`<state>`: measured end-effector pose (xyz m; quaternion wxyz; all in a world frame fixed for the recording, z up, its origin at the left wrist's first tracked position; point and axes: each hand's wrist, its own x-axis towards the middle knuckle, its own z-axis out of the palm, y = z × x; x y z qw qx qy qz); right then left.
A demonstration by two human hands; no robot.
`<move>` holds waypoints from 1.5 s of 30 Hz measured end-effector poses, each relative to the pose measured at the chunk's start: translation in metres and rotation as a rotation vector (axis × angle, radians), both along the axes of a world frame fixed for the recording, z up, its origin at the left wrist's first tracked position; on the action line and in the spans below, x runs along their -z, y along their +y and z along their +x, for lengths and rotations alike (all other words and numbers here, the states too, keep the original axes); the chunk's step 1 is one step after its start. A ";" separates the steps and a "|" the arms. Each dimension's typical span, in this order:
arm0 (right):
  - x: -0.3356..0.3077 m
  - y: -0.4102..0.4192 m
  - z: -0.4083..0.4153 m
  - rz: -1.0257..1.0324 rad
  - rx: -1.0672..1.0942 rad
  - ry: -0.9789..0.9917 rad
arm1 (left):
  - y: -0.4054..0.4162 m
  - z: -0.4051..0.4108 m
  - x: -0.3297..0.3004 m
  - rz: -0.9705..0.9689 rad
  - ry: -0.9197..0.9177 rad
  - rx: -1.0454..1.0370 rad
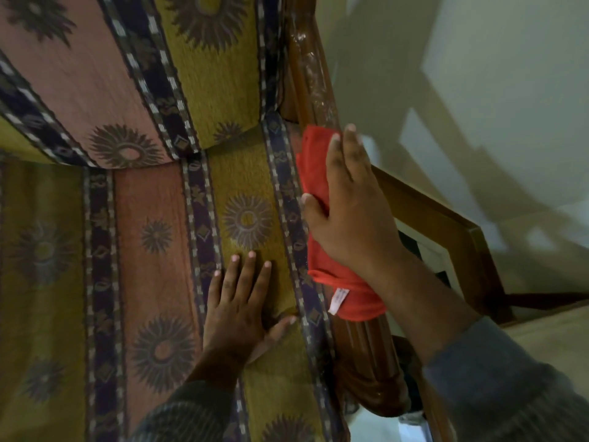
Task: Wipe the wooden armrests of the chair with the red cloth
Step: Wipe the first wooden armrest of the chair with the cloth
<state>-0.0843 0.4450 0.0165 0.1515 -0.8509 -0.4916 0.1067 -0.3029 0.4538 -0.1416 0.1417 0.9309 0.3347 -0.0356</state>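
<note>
The chair's right wooden armrest (371, 362) is dark, fluted and glossy, running from the lower middle up toward the carved backrest post (310, 74). A folded red cloth (314, 173) with a white tag lies along the armrest. My right hand (350, 212) presses flat on the cloth, fingers stretched up along it and thumb hooked over its left edge. My left hand (242, 301) rests open and flat on the patterned seat cushion (153, 250), fingers spread, just left of the armrest. The left armrest is out of view.
The cushions carry yellow, pink and dark blue stripes with sunburst motifs. A pale wall (478, 90) stands right of the chair. A second wooden frame (446, 224) sits between armrest and wall. Pale floor (557, 323) shows at lower right.
</note>
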 end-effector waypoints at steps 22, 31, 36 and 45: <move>-0.005 0.041 0.005 -0.092 -0.064 -0.193 | 0.071 0.082 -0.014 0.017 0.008 -0.062; 0.001 0.069 0.032 0.080 0.105 0.024 | 0.065 0.084 -0.008 0.022 -0.016 -0.127; 0.001 0.072 0.031 0.029 0.005 -0.119 | 0.065 0.083 -0.005 0.029 -0.010 -0.157; 0.002 0.117 0.062 0.024 -0.171 -0.262 | 0.066 0.084 0.007 0.027 -0.031 -0.185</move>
